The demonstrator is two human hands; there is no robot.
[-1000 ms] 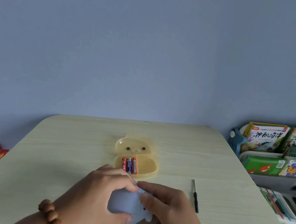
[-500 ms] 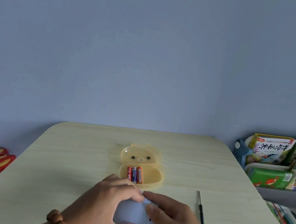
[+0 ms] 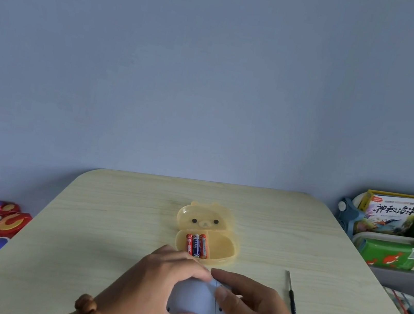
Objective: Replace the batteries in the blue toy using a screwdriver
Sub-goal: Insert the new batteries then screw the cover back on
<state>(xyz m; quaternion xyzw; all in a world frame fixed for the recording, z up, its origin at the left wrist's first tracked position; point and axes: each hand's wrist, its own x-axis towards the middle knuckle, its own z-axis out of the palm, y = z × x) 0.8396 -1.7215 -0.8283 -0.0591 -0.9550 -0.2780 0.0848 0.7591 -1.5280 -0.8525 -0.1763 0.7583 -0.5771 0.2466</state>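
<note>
Both hands cup the blue toy [image 3: 195, 301]: left hand [image 3: 152, 289] wraps it, right hand [image 3: 255, 308] fingertips press its back panel. Seemingly checking the cover; next, the screwdriver [image 3: 292, 298] just right.

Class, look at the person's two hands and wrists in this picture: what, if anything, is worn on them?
The left hand is bare, with no rings or glove in view; a bracelet of round brown wooden-looking beads circles its wrist. The right hand is bare too, with nothing visible on its wrist. No sleeves show on either forearm.
</note>
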